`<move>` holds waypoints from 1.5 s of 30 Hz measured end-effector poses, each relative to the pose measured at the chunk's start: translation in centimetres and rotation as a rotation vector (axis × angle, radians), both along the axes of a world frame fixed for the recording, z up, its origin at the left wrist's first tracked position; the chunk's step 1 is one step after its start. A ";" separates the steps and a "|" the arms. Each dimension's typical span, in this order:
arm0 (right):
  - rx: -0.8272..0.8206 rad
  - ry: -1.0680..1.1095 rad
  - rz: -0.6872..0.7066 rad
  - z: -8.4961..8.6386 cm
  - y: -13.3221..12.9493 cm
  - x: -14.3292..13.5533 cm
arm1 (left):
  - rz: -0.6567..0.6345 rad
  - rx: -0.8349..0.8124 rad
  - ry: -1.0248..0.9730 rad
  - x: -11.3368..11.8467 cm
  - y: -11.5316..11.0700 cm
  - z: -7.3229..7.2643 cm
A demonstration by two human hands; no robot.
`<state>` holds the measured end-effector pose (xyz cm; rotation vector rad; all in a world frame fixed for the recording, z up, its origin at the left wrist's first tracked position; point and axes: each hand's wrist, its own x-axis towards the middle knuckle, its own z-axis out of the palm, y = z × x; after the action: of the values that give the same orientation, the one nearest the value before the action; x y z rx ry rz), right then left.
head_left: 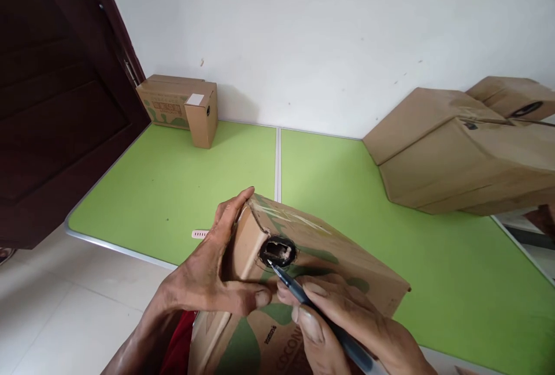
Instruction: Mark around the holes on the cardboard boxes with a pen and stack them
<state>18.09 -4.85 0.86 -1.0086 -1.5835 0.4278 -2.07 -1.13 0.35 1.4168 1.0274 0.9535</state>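
Note:
A brown cardboard box (368, 265) with green blotches and printed letters is tilted up towards me. My left hand (208, 277) grips its near left end, thumb along the front and fingers over the top edge. One corner of the box has a ragged hole (278, 251) ringed in black ink, with loose scribbled lines around it. A dark pen (323, 323) is pinched in my right hand (359, 323), its metal tip at the lower left rim of the hole.
The box is above a green folding table (182, 175) with a pale centre seam. A printed carton (167, 97) and a smaller plain box (202, 121) stand at the back left. Larger cardboard boxes (446, 161) fill the right side. A pale slotted strip (200, 234) lies near my left hand.

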 end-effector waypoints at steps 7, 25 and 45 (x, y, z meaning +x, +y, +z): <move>0.001 0.160 -0.081 0.4 0.2 -1.4 | -0.013 0.016 -0.002 0.2 0.3 -0.1; 0.165 0.138 -0.096 0.1 1.0 -2.4 | 0.002 -0.022 0.013 0.5 0.0 0.1; 0.149 0.102 -0.189 0.1 0.2 -0.8 | 0.001 -0.037 -0.006 0.6 0.2 0.3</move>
<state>17.31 -4.60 0.96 -0.9951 -1.3933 0.2238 -1.49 -0.92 0.70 1.3828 1.0368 0.9347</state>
